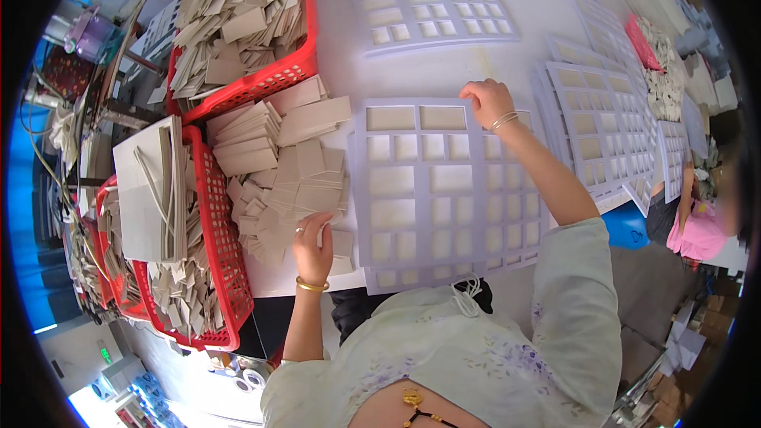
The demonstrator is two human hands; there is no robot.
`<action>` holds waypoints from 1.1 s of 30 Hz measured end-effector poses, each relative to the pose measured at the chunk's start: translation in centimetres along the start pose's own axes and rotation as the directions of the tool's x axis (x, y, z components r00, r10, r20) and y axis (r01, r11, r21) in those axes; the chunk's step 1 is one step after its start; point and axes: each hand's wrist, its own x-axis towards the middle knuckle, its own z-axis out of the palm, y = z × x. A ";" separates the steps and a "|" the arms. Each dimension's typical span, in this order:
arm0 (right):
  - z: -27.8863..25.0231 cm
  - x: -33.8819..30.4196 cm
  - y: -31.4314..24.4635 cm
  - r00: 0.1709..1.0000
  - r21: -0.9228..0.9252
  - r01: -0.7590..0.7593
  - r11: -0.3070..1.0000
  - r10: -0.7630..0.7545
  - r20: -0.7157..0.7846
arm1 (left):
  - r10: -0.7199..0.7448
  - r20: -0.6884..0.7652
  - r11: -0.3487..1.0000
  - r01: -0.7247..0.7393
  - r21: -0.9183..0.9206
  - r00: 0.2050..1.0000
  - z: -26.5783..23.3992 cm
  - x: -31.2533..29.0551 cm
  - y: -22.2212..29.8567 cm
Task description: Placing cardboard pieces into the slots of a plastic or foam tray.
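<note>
A white panel (pixel 420 162) with rows of rectangular openings lies on a stack of similar panels in front of me. Grey-beige card pieces sit in its top-row openings, such as one card piece (pixel 391 118). Over the panel's far right part is my right hand (pixel 489 105), its fingers curled and pinched together; anything between them is too small to make out. My left hand (pixel 312 252) is at the near edge of a loose pile of card pieces (pixel 297 178), left of the panel. Its fingers are bent inward, and their tips hide whatever they may hold.
Red plastic baskets (pixel 218 230) full of card pieces stand at the left, one with larger sheets (pixel 151 190) on top. Another white panel (pixel 432 4) lies farther back. Stacked panels (pixel 598 123) stand at the right. A person in pink (pixel 701 230) is at the far right.
</note>
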 end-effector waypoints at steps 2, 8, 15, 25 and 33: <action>-0.2 -0.4 -1.0 0.987 -0.096 0.079 0.992 -0.064 0.150 | -0.069 -0.020 0.998 0.070 0.008 0.997 -1.1 -1.5 -0.2; 2.0 -1.0 -2.3 0.951 -0.085 0.151 0.985 -0.121 0.285 | -0.226 -0.094 0.974 0.228 0.006 0.969 -3.6 -4.2 -1.4; 0.9 0.5 -4.8 0.901 -0.211 0.172 0.962 -0.067 0.429 | -0.223 -0.311 0.955 0.272 0.123 0.924 -6.2 -6.1 -4.6; 1.9 5.1 -22.3 0.786 0.261 0.513 0.818 -0.570 0.239 | -0.017 -0.454 0.918 0.194 0.346 0.891 -15.7 -7.9 0.9; 0.8 2.5 -32.2 0.613 0.444 0.684 0.579 -0.786 0.081 | -0.188 -0.619 0.605 0.587 0.539 0.762 -25.9 -11.3 -2.7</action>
